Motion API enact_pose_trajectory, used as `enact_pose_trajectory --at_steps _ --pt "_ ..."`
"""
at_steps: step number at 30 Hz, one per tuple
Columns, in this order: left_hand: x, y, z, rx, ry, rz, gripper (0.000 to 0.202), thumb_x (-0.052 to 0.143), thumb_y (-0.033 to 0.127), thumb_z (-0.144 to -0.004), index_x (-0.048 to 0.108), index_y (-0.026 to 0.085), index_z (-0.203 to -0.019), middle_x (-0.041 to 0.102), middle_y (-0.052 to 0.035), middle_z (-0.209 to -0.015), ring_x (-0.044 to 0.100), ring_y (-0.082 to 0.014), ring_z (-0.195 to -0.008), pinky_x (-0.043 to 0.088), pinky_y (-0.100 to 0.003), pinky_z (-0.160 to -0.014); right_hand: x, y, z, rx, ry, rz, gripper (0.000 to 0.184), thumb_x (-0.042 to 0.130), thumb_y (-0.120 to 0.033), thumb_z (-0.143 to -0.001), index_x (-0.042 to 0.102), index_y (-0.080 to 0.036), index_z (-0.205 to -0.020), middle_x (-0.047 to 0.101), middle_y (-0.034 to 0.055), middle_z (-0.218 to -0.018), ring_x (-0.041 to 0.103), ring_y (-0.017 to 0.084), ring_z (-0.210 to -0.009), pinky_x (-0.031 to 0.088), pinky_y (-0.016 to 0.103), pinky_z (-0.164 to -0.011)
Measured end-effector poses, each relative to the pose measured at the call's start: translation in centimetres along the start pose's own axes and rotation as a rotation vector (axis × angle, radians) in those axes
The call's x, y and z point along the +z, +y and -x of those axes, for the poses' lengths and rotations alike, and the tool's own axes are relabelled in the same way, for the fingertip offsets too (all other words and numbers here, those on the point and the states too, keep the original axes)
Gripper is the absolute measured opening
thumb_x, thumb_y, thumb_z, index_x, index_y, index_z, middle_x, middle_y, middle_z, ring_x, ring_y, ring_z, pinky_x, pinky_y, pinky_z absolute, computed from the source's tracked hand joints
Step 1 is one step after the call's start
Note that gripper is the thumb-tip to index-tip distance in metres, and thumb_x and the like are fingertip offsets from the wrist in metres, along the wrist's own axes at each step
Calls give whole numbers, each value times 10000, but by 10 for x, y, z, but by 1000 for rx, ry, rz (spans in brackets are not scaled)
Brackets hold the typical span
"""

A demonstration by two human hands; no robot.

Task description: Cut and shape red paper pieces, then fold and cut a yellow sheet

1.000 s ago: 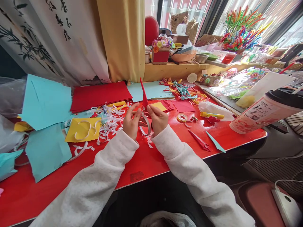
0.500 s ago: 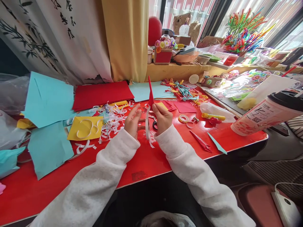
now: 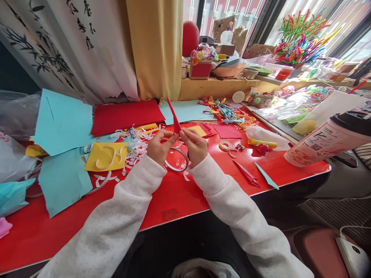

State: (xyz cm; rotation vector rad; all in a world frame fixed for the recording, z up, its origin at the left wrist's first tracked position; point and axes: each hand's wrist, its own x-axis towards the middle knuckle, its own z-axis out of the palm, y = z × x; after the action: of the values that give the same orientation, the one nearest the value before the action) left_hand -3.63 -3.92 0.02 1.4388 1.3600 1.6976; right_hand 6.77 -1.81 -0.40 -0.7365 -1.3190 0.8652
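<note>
A narrow, pointed piece of folded red paper (image 3: 174, 122) stands upright above my fingertips. My left hand (image 3: 158, 148) pinches its lower end between thumb and fingers. Close beside it, my right hand (image 3: 196, 147) is closed at the same lower end, thumb and forefinger together. Below the paper, between both hands, is a thin ring like a roll of double-sided tape (image 3: 186, 155); whether fingers grip it or it hangs from the paper I cannot tell. Two folded slips, one red (image 3: 246, 173) and one light blue (image 3: 266, 176), lie to the right.
White paper scraps (image 3: 139, 144) and a yellow sheet (image 3: 95, 158) with curled strips lie left. Red sheets (image 3: 127, 115) and light blue sheets (image 3: 187, 110) lie behind. A glue stick (image 3: 262, 143) and a tilted lidded cup (image 3: 324, 141) are at right. The table's front edge (image 3: 182, 215) runs below my forearms.
My left hand has moved in from beside the paper and pinches its lower end. The paper has shifted left and tilted left. The ring has turned from edge-on to show its round opening.
</note>
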Motion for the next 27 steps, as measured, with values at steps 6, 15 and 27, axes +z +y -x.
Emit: enact_pose_trajectory --at_steps 6,15,27 --pt "-2 7 -2 -58 -135 132 285 591 407 -642 548 182 -812 568 -2 -776 556 -97 -625 458 -243 -619 -4 2 -3 10 7 70 243 522 -396 -719 650 -221 -829 584 22 -757 547 131 -688 474 286 -672" --pt "-22 33 -6 385 105 -279 475 603 389 -650 485 189 -1064 455 -94 -1152 448 -209 -1030 377 -338 -859 -8 -4 -5 -284 7 335 192 475 -289 -782 634 -204 -847 561 38 -762 529 121 -697 445 256 -634" --pt "-39 72 -40 430 -562 -717 67 619 299 -600 633 234 -611 532 -1 -545 528 -190 -680 336 -359 -788 -14 -11 -10 -717 -181 802 217 386 -236 -839 601 -218 -866 566 63 -810 486 167 -781 389 308 -736"
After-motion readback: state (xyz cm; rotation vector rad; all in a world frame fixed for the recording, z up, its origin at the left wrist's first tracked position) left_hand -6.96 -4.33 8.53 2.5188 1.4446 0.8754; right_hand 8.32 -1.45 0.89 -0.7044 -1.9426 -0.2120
